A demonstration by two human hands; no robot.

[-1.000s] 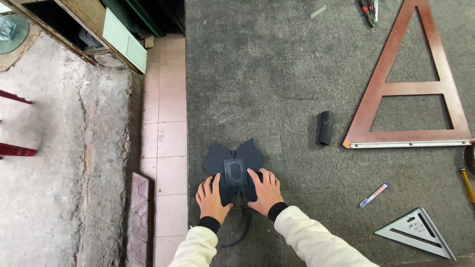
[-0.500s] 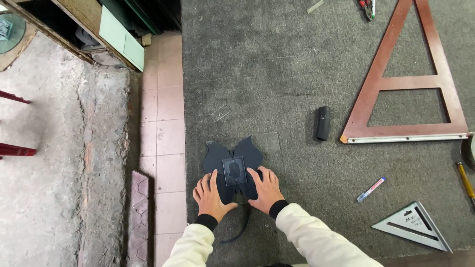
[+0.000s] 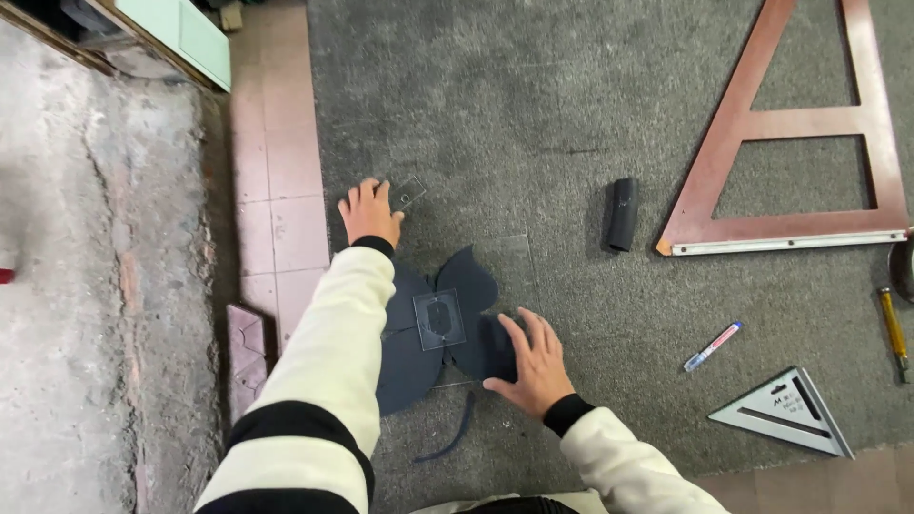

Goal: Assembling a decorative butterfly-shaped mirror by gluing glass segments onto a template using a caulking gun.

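Note:
Several dark blue petal-shaped cut pieces [image 3: 466, 276] lie on a grey carpet [image 3: 533, 114], with a clear rectangular template [image 3: 440, 319] on top of them. My right hand [image 3: 533, 366] rests flat on the right edge of these pieces, fingers spread. Stretched forward past them, my left hand [image 3: 369, 211] has its fingertips at a small clear plastic piece [image 3: 409, 193] on the carpet. A thin dark blue offcut strip [image 3: 459, 430] lies just in front of the pile.
A large reddish-brown A-shaped frame [image 3: 762, 124] lies at the right. Near it are a black cylinder [image 3: 621, 213], a marker pen [image 3: 712, 345], a metal triangle square [image 3: 785, 409] and a yellow-handled tool [image 3: 893, 328]. Pink tiles [image 3: 281, 190] and rough concrete [image 3: 105, 286] border the left.
My left hand has left the dark pieces and reached forward to the small clear piece. My right hand has stayed on the pile. The view has moved closer.

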